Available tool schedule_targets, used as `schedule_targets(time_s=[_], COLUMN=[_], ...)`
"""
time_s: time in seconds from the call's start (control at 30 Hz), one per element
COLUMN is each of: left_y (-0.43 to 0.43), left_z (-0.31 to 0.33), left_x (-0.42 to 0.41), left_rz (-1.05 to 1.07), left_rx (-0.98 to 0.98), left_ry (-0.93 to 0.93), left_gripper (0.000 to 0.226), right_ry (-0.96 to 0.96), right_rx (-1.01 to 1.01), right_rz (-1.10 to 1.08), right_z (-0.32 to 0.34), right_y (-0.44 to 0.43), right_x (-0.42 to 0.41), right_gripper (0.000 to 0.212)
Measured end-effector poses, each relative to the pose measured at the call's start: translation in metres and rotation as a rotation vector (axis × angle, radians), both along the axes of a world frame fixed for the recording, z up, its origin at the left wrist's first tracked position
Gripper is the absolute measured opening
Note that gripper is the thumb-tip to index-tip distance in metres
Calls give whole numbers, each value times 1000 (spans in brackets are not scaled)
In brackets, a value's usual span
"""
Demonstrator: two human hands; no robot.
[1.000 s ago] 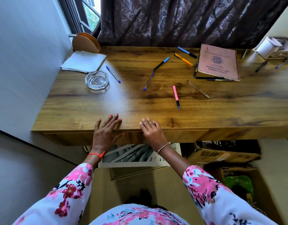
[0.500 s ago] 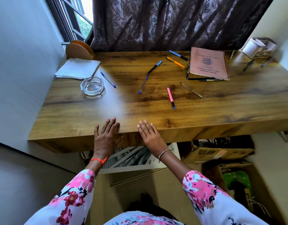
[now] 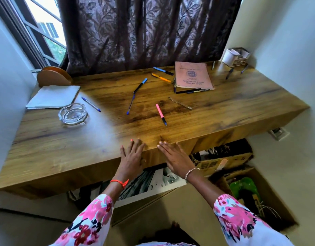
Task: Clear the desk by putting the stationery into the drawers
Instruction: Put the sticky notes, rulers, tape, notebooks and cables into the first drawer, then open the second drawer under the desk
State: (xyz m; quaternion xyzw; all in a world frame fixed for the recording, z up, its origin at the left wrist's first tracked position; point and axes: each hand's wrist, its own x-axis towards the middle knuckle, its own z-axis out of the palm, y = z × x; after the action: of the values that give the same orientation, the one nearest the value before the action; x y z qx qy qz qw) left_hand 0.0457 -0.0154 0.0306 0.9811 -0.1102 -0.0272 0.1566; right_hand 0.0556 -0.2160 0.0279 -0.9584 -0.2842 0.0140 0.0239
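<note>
My left hand (image 3: 132,158) and my right hand (image 3: 176,158) lie flat, fingers spread, on the front edge of the wooden desk (image 3: 233,110), over the drawer front (image 3: 103,172). Neither holds anything. Several pens are scattered on the desk: a pink pen (image 3: 161,114), two blue pens (image 3: 140,85) (image 3: 130,103) in the middle, a blue pen (image 3: 90,104) by the ashtray, an orange pen (image 3: 161,78) and a brown pen (image 3: 180,102). A pink notebook (image 3: 193,75) lies at the back, with dark pens (image 3: 192,90) along its near edge.
A glass ashtray (image 3: 72,113) and a white paper pad (image 3: 53,97) sit at the left, with a round wooden holder (image 3: 53,77) behind. A white organiser (image 3: 235,56) stands in the back right corner. Cardboard boxes (image 3: 222,161) and pictures (image 3: 153,181) are under the desk. A dark curtain hangs behind.
The view has tilted and shifted left, so the desk appears slanted. Both hands have slid slightly back toward the desk's front edge and stay flat.
</note>
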Motion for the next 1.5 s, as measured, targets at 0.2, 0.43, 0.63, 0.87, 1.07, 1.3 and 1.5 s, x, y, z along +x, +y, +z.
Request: schedule_targets(time_s=[0.2,0.43,0.63,0.87,1.07,1.3,1.5], left_y=[-59,-158,-270,-365,-397,-429,-433], left_z=[16,20,18,25,28,24,-27], left_x=[26,79,120,138,139,114,115], left_rz=[-164,-224,-159,-98,-113,69,748], left_rx=[-175,-205,-160,-104,-109,-699,-1559], left_ry=[-50,-153,-123,-175,-128,53,826], left_gripper=[47,45,52,55,65,28,22], right_ry=[16,-2,19,29,-15,-291,450], right_rx=[78,89,93,64,193,676,1232], right_rz=[-301,-466,-366,-246,-235,-279,-1072], right_z=[14,14,15,21,14,-12,-52], right_y=[-84,-199,-304,-399,-430,-446,-445], right_x=[19,57,99,140,156,133,139], right_gripper=[67,84,92,90,82,50,21])
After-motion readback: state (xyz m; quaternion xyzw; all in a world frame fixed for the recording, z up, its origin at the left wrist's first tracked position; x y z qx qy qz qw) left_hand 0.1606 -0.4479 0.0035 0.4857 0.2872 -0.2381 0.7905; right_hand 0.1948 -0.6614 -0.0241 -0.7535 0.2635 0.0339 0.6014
